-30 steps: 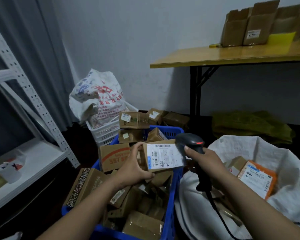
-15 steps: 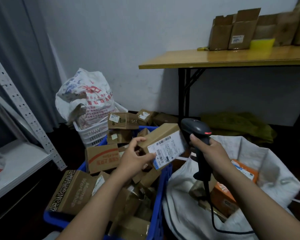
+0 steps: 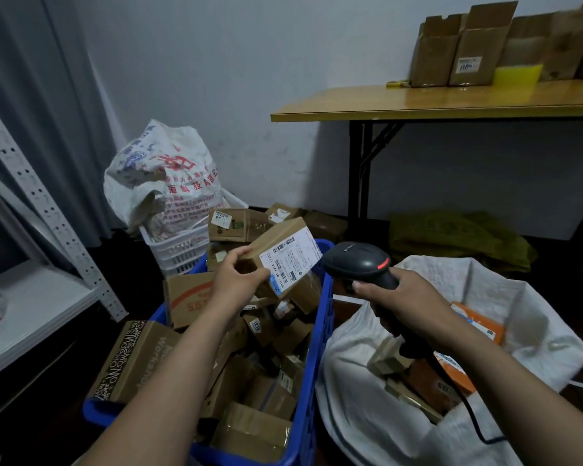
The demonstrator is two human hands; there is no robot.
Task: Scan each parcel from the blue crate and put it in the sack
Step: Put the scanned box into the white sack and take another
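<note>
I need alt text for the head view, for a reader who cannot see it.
A person's left hand holds a small labelled cardboard parcel above a full blue crate, while the right hand grips a black barcode scanner aimed toward it. A partly filled white sack stands open on the right.

Tilted labelled parcel (image 3: pixel 290 260) above blue crate (image 3: pixel 324 317) (sack (image 3: pixel 360 418) rightward).

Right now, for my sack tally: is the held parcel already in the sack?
No, the left hand holds the parcel above the blue crate.

A parcel storeroom: blue crate (image 3: pixel 320 331) of cartons, metal shelving (image 3: pixel 41 196) (perforated uprights).
</note>
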